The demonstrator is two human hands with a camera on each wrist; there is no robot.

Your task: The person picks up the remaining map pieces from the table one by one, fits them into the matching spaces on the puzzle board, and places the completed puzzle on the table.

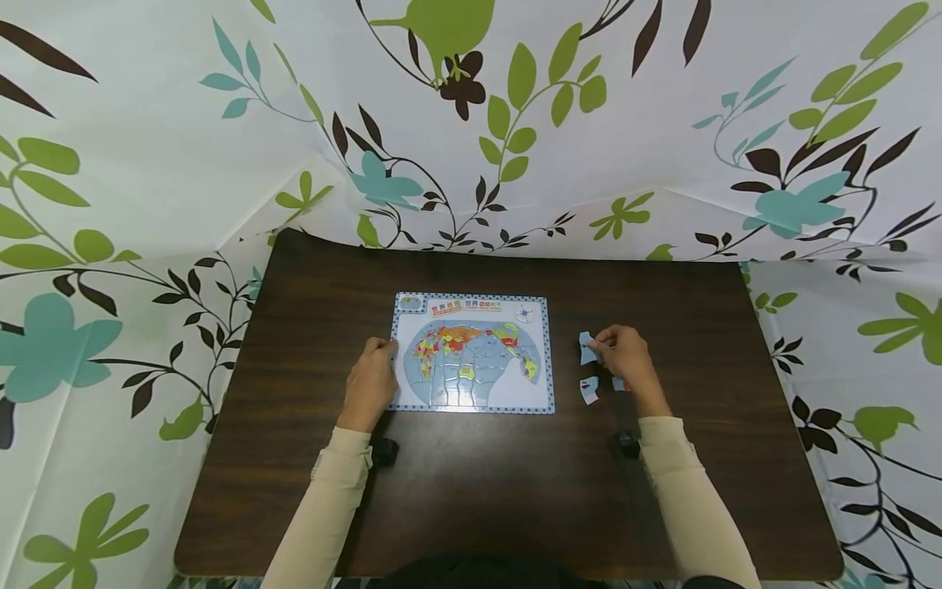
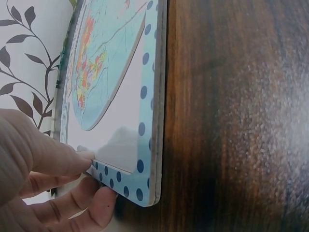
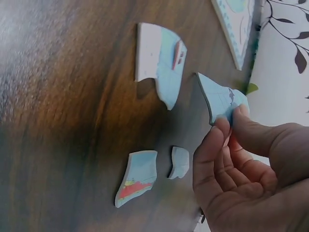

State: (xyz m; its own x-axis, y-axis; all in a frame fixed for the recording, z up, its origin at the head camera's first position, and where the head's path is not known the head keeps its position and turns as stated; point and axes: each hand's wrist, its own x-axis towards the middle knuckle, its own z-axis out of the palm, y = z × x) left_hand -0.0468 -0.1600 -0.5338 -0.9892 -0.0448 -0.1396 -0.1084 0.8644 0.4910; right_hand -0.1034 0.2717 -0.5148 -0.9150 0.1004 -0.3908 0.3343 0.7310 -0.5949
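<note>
While near three loose pieces (image 3: 161, 63), right grip (image 1: 624, 353) tight on fourth piece (image 3: 216, 98), left grip (image 1: 370, 378) tight on board (image 1: 519, 393).

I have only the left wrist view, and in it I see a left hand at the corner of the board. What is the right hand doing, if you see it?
Observer: The right hand pinches a blue puzzle piece between thumb and fingers.
Operator: Thank you. Are there other loose pieces on the table?
Observer: Yes, the right wrist view shows three: one with a white end, one with a red patch and a small one.
Operator: And which part of the map has no pieces?
Observer: In the head view, the lower right of the oval shows only the white of the board.
</note>
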